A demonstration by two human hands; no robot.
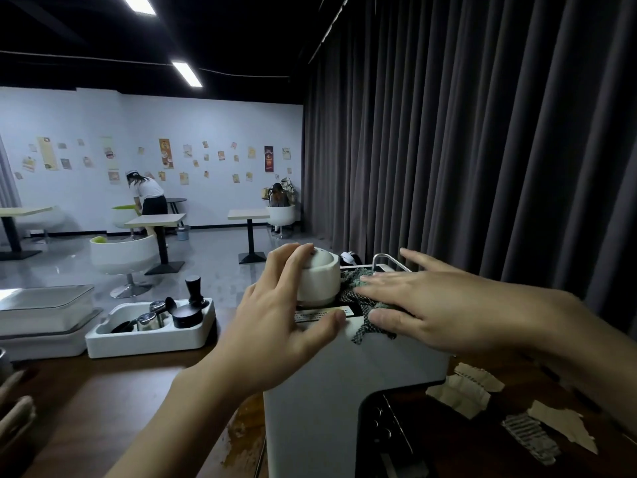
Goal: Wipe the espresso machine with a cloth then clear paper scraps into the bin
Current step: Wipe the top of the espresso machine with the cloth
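far left edge of desk [120, 391]: clear-lidded box [44, 305], then white accessory tray [148, 336] with a tamper [194, 291] standing in it, both well apart from the work

left hand [275, 315]: fingers curved round the left side of the white cup [319, 277] on top of the espresso machine [344, 391], thumb spread onto the top's front edge; reads as bracing the cup

checked cloth [353, 298] lies bunched on the machine top, touching the cup's right side and hanging a little over the front edge

right hand [424, 305]: flat, fingers straight and slightly fanned, pressing the cloth down, no pinch

step in hand looks like wiping the top panel. To do it well:
- palm flat, strokes away from the cup so it doesn't get nudged
- lift the cup with the left hand and wipe under it, else a ring is missed
- mind the metal rail [389, 262] behind the cloth, it could snag
- fold the loose corner in before doing the front face

paper scraps [462, 388] lie untouched on the desk just right of the machine, toward the right edge; can't identify a bin near the desk
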